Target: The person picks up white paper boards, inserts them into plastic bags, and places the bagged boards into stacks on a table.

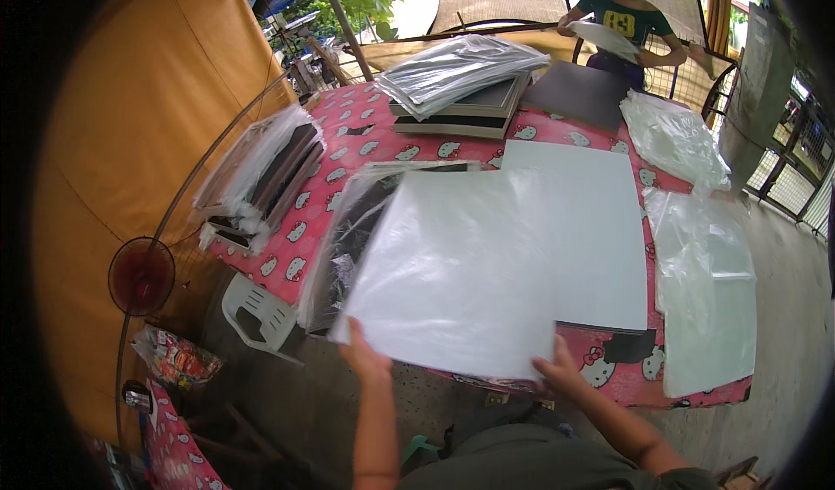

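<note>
"As you scan from the left, what comes first?"

"Wrapped stack (261,177), then a dark panel (352,233) in loose film; there the left hand (365,355) pinches the near-left corner of the big sheet (461,268)."

"Any trouble?"

"That film could snag the sheet, I think, and an uneven pull between the hands could crease it."

"And its look?"

"White, glossy, faintly rippled. It spans the dark panel and the pink-covered table (600,364); whether it touches either, I can't tell. The right hand (564,370) pinches its near-right corner, a white board (600,238) just beyond."
</note>
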Motion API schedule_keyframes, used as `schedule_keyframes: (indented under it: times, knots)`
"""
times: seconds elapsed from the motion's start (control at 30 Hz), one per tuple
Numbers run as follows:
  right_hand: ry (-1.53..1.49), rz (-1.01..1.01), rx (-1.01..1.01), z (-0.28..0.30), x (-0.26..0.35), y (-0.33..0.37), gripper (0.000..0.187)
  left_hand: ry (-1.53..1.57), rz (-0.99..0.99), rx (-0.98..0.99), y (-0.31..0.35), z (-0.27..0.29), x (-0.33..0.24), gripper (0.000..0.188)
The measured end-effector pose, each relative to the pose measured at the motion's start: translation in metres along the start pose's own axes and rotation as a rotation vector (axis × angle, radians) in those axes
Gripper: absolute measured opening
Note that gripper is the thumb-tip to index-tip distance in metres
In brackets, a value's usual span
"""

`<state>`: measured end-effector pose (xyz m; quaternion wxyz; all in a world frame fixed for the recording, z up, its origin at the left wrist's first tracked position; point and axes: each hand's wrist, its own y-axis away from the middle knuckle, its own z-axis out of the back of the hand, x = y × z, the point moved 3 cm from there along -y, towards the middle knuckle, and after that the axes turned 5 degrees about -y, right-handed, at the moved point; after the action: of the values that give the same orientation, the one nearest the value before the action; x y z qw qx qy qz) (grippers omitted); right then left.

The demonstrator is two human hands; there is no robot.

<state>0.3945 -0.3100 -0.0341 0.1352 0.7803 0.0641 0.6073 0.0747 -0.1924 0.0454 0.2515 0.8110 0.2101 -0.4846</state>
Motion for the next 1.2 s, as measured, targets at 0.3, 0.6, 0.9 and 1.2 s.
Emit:
schedule_keyframes:
  times: [0.3, 0.6, 0.9, 1.2]
  knots:
    - [0.266, 0.013, 0.112, -0.140, -0.021, -0.095, 0.049, -0.796, -0.674, -0.491, -0.167, 0.088, -0.030, 0.037]
    - [0.763, 0.409, -0.797, 0.135, 0.104, 0.009, 0.054, -1.503, -0.206, -0.989, -0.170, 0.103, -0.030, 0.080]
    - [1.156, 0.524, -0.612, 0.184, 0.088, 0.007, 0.020, -0.990, -0.825, 1.379, 0.127, -0.214, 0.058, 0.101]
    - [0.554, 0.410, -0.446, 0.165, 0.275, 0.014, 0.034, -0.798, -0.720, 1.591, 0.162, -0.296, 0.039, 0.009]
